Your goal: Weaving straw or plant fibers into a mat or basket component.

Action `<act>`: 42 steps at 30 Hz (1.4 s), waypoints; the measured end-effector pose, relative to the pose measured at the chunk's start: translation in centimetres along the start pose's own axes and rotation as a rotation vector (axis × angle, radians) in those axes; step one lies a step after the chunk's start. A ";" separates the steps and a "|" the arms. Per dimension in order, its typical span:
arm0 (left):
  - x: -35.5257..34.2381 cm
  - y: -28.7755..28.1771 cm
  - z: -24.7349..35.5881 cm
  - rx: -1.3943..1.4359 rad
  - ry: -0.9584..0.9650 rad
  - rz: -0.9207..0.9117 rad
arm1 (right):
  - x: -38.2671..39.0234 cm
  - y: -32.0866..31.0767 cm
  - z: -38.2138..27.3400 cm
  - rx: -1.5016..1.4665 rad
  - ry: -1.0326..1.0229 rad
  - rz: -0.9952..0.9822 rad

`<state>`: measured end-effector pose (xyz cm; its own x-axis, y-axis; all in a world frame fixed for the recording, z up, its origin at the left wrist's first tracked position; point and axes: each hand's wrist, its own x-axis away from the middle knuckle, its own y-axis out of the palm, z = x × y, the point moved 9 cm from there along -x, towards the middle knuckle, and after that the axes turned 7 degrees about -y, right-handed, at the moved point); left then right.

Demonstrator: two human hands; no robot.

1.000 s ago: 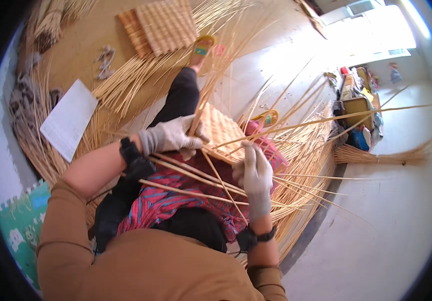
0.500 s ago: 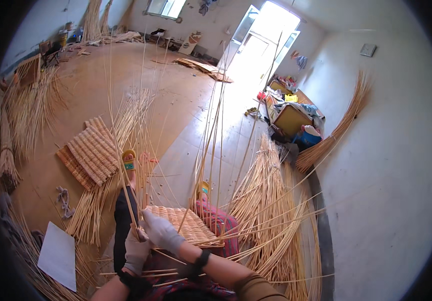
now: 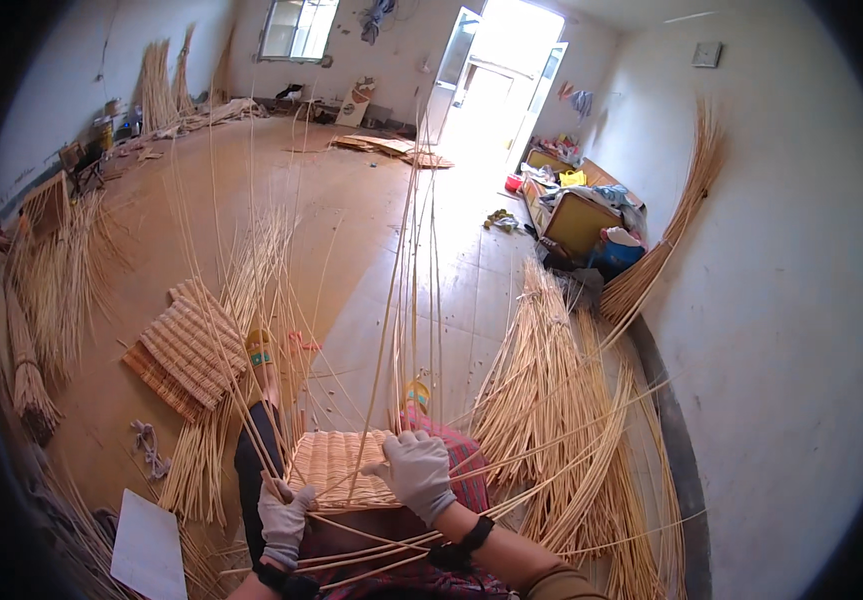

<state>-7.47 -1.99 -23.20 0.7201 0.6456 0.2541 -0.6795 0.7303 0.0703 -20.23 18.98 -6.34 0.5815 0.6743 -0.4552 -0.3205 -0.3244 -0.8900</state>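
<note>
A pale woven wicker panel (image 3: 336,462) lies across my lap, with long thin rods standing up from its edges and others trailing right. My left hand (image 3: 284,522), in a whitish work glove, is closed around rods at the panel's near left corner. Gloved too, my right hand (image 3: 417,476) is over the panel's right side, its fingers curled and thumb pointing left against a thin wicker rod (image 3: 363,452). The fingertips of the right hand are partly hidden behind its back.
Finished woven panels (image 3: 189,350) lie on the floor at left, beside loose rods. A large rod bundle (image 3: 541,400) spreads at right; another bundle (image 3: 676,215) leans on the wall. A white board (image 3: 148,548) lies near left. Cluttered furniture (image 3: 581,228) stands by the open door.
My right hand has moved right, away from my left hand, to the panel's right side. My left hand stays at the near left corner. The view has shifted somewhat.
</note>
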 end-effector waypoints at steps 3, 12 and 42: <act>-1.8 -0.3 -0.8 -0.047 0.083 0.005 | 2.2 0.8 0.0 0.025 0.073 0.050; -1.2 1.4 1.1 -0.073 0.098 0.007 | 1.7 2.4 3.1 -0.277 0.284 0.125; 5.7 8.3 7.2 -1.331 0.974 -0.331 | -13.8 10.5 -6.6 -0.949 0.090 -0.710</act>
<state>-10.02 6.08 -14.20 0.9562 -0.0474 -0.2888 -0.2749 0.1926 -0.9420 -26.67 1.86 -9.56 0.4680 0.8649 0.1812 0.7548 -0.2846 -0.5910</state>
